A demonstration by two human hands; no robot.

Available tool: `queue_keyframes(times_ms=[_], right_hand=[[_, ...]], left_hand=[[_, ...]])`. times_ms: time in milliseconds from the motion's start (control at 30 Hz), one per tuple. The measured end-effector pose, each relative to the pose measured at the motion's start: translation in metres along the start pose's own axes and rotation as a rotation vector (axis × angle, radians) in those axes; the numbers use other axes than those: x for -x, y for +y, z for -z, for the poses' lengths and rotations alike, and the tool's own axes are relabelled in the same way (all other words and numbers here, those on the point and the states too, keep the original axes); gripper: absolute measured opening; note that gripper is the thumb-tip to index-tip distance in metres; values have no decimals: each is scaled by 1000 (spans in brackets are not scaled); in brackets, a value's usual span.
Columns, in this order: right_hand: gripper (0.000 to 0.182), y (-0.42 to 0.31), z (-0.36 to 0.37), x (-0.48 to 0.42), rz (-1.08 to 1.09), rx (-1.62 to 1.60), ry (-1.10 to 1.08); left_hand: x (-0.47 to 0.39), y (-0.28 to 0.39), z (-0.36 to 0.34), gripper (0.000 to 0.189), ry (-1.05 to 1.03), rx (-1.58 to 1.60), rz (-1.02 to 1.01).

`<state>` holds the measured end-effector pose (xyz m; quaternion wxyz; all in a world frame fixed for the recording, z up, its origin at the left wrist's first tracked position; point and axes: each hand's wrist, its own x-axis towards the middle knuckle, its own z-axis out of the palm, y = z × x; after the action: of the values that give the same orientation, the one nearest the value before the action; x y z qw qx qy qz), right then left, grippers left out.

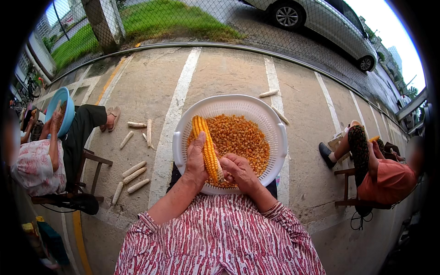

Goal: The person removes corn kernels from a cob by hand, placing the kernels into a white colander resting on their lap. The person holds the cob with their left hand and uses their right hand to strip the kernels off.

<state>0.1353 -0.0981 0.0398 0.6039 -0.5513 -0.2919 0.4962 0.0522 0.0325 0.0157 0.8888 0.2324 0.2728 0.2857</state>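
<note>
My left hand (196,160) is closed around a dried ear of yellow corn (206,147), held slanting over a white plastic colander (228,100). Most of the ear still bears kernels; its lower end shows pale bare cob. My right hand (239,170) is at that lower end, thumb and fingers bent together against the right side of the ear. Whether it holds loose kernels is hidden. Below the ear, a heap of loose orange corn kernels (240,137) lies in the colander, which rests on my lap.
Stripped corn cobs (134,168) lie on the concrete at left, others (268,93) beyond the colander. A seated person (39,165) with a blue basin (69,113) is at left, another (388,178) holding corn at right. A chain-link fence (192,20) stands ahead, a car (323,27) behind it.
</note>
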Motion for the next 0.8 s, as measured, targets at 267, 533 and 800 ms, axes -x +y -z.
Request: queue_keyframes(times_ms=[267, 533, 800], right_hand=[[21, 1, 1, 2, -17, -196, -34], [24, -10, 0, 2, -13, -256, 86], [25, 29, 10, -14, 237, 509, 294]], left_hand=[[-1, 0, -2, 36, 9, 43, 19], [5, 0, -2, 35, -13, -110, -15], [3, -2, 11, 34, 7, -117, -5]])
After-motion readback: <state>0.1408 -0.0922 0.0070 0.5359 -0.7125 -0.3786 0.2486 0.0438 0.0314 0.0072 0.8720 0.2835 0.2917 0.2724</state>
